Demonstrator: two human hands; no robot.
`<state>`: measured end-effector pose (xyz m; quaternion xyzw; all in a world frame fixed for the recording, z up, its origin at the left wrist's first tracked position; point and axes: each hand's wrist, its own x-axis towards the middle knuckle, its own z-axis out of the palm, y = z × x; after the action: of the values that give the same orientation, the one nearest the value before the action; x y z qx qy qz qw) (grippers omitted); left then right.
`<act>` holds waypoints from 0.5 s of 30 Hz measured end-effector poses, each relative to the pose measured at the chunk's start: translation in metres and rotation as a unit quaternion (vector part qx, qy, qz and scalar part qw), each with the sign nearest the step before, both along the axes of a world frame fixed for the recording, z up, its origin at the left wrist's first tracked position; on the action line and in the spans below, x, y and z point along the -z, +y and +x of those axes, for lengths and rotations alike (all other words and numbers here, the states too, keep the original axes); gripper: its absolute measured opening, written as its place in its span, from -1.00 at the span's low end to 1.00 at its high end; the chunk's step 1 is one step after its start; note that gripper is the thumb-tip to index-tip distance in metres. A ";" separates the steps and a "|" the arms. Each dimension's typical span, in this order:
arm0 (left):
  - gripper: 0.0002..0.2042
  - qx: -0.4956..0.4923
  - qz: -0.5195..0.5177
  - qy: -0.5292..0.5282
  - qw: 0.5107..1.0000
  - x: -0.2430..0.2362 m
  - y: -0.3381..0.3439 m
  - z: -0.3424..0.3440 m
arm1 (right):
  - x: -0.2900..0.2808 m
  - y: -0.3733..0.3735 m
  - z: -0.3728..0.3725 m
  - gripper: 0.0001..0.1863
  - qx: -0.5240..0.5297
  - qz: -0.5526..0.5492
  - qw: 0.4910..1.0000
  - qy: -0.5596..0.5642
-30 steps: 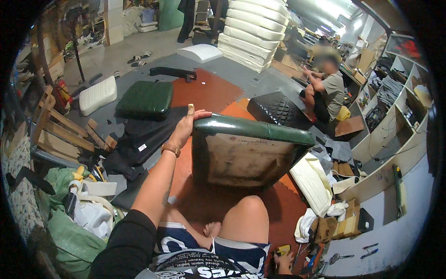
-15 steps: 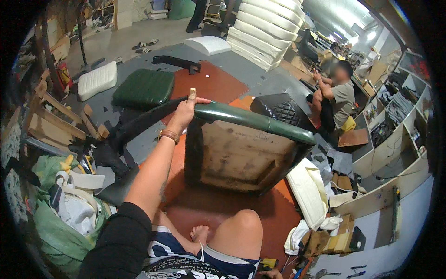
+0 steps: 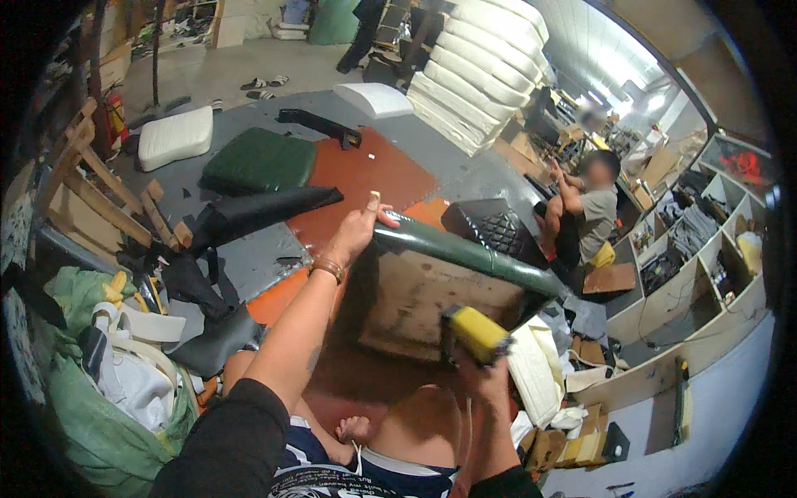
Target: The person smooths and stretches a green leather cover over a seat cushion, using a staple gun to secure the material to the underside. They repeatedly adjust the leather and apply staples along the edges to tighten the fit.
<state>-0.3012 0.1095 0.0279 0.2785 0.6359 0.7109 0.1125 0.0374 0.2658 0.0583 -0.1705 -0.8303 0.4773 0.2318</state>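
A dark green upholstered seat (image 3: 465,251) stands tilted on edge before me, its bare wooden underside (image 3: 415,303) facing me. My left hand (image 3: 355,235) grips its upper left corner, fingers over the padded edge and a wrapped thumb pointing up. In my right hand (image 3: 484,378) is a yellow and black staple gun (image 3: 479,334), smeared by motion. It is held upright in front of the lower right part of the underside; whether it touches the wood I cannot tell. A thin pale hose (image 3: 468,423) hangs by my right wrist.
A green cushion (image 3: 260,160), a white foam pad (image 3: 176,139) and a black quilted piece (image 3: 494,226) lie beyond the seat. White foam blocks (image 3: 481,70) are stacked behind. Another person (image 3: 594,212) sits at right by shelves (image 3: 664,319). A green sack (image 3: 100,415) stands at left.
My right hand has come up from the lower edge, bringing the staple gun in front of the seat's underside. The view has shifted slightly; my left hand keeps its grip on the corner.
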 end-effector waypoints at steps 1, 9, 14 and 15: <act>-0.10 -0.014 -0.016 0.009 1.000 -0.004 0.002 0.006 | -0.002 -0.006 -0.019 -0.51 -0.078 0.060 0.995 0.002; -0.21 0.004 0.031 -0.003 1.000 0.003 -0.007 0.015 | 0.019 -0.072 -0.095 -0.27 -0.034 0.400 0.914 0.062; -0.21 -0.002 0.035 0.020 0.999 0.003 -0.007 0.013 | 0.012 -0.078 -0.109 -0.41 0.000 0.399 0.917 -0.003; -0.21 -0.009 0.037 0.033 0.999 0.002 -0.006 0.014 | 0.014 -0.079 -0.114 -0.47 0.023 0.400 0.915 -0.045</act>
<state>-0.2872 0.1039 0.0256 0.3002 0.6153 0.7251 0.0747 -0.0761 0.1869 0.0447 -0.1040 -0.9571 0.0918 0.2544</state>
